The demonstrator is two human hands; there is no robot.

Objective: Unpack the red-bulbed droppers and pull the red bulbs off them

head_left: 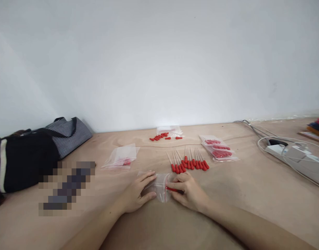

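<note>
My left hand (138,192) lies on a small clear zip bag (160,185) with a red seal strip, thumb and fingers pinning it to the wooden table. My right hand (186,190) pinches the bag's open end, where a red-bulbed glass dropper (172,189) sticks partly into it. Just beyond the hands lies a row of several droppers (189,162) with red rubber bulbs. Loose red bulbs (161,136) lie further back, in front of a clear bag.
Filled zip bags (218,147) are stacked at right of the droppers, and a bunch of zip bags (121,157) lies at left. A striped and dark cloth bag (31,152) sits far left. White cables and a charger (286,149) lie at the right edge, coloured items (317,127) beyond.
</note>
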